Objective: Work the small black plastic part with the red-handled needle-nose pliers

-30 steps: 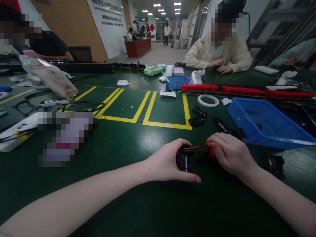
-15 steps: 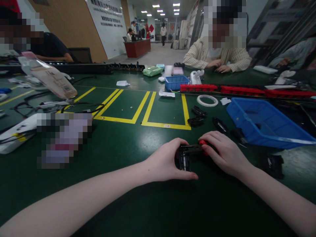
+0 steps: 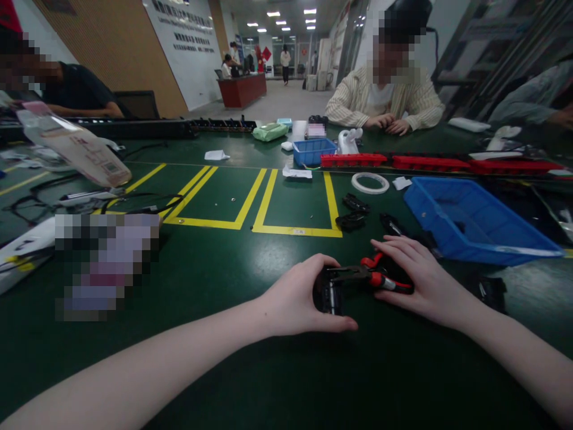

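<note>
In the middle of the head view my left hand grips a small black plastic part, its thumb stretched out below the part. My right hand holds a pair of pliers with red and black handles. Their dark jaws point left and reach the top of the black part; whether they clamp it I cannot make out. The handles are spread somewhat apart in my palm. More black parts lie on the green table beyond my hands, and another black part lies right of my right wrist.
A large blue bin stands at the right, near a roll of white tape. Red strips lie behind it. At the left are a tilted plastic bottle, cables and a blurred-out object. A person in a striped shirt sits opposite.
My right hand has loosened and shifted slightly right, so the pliers' handles have spread and show more. My left hand keeps its hold on the black part. The view has shifted a little.
</note>
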{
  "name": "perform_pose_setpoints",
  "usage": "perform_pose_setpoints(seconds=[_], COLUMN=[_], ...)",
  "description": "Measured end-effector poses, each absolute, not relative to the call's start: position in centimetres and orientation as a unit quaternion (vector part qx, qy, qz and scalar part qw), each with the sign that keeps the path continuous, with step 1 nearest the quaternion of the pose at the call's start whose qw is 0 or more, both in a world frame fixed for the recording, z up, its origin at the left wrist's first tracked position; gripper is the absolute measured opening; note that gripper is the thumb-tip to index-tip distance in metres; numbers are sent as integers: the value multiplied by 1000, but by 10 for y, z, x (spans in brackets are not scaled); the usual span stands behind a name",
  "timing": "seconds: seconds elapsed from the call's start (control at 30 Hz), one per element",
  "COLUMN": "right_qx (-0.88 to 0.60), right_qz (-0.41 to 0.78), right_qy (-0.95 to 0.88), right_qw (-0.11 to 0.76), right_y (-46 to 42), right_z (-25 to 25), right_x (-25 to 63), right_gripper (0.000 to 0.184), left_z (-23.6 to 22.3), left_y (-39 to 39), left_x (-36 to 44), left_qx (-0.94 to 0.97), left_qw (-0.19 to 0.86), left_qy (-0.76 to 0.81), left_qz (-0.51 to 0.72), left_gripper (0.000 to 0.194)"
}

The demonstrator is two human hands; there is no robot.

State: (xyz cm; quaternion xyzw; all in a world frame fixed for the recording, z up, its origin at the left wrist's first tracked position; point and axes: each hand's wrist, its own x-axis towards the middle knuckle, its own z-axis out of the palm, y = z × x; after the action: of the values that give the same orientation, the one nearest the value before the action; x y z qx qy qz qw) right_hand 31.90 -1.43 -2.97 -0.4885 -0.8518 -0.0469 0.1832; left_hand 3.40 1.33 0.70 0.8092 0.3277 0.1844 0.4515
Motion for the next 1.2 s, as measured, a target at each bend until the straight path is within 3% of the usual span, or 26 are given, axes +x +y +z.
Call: perform_pose_setpoints(seconds=[0.17, 0.53, 1.2], right_qx=[-481, -458, -472], right_qz=[-91, -206, -213], right_qy=[-847, -837, -826], right_qw=[205, 218, 223], right_y=[-26, -53, -55], right_z=[-26, -17, -12], right_x=[316, 310, 308], right_gripper=[52, 45, 36], left_z=[12, 13, 13], left_y=[13, 12, 13], left_x=[34, 33, 34], left_qx=[815, 838, 848], left_qw=[458, 433, 418], left_qy=[309, 292, 290], left_qz=[173, 154, 150], left_gripper=[69, 72, 75])
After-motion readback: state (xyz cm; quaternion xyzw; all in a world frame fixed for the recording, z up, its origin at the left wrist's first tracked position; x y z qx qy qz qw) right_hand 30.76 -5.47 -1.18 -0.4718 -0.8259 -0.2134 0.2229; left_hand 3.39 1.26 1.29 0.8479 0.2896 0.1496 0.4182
